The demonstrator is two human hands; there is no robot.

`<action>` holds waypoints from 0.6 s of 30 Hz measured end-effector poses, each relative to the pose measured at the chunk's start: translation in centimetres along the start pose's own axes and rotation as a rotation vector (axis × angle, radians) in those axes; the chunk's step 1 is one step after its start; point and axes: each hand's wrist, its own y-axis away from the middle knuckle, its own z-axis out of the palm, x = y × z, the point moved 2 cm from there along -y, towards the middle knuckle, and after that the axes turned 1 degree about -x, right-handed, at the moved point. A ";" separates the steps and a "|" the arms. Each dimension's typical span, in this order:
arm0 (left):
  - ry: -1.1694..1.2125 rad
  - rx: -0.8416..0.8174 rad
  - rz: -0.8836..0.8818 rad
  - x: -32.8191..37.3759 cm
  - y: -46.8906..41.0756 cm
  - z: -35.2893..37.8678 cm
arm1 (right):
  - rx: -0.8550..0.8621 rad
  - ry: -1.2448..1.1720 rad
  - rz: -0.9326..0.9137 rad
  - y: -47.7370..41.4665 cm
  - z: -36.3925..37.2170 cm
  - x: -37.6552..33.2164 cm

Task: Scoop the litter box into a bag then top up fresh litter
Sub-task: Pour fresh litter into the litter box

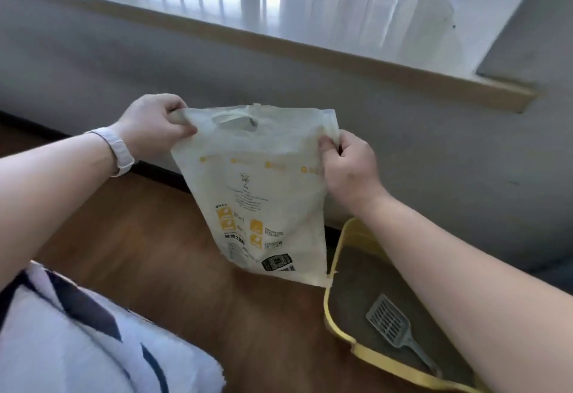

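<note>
Two hands hold a pale printed litter bag [260, 194] up in the air, above the wooden floor [173, 256] and in front of the grey wall below the window sill [356, 39]. The left hand [152, 127] grips the bag's upper left corner, fingers curled round the gathered plastic; the right hand [347, 163] pinches the upper right corner. The bag hangs flat and slack between them, its cut-out handle near the top edge and its lower right corner just over the rim of the yellow litter box [344, 327]. The box sits on the floor by the wall, holding grey litter, with a grey slotted scoop [392, 324] lying on the litter. A white band [119, 150] circles the left wrist. White-and-navy fabric [80, 340] fills the lower left corner.
</note>
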 end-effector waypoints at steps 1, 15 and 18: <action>0.016 -0.003 -0.018 -0.9 -0.1 0.1 | -0.010 -0.006 -0.004 -0.1 0.7 0.2; -0.092 -0.063 -0.098 -4.5 -3.8 4.2 | -0.089 0.174 0.169 -2.1 5.9 6.6; -0.067 -0.036 -0.110 -4.0 -4.5 5.6 | -0.055 0.220 0.217 -3.3 5.7 8.0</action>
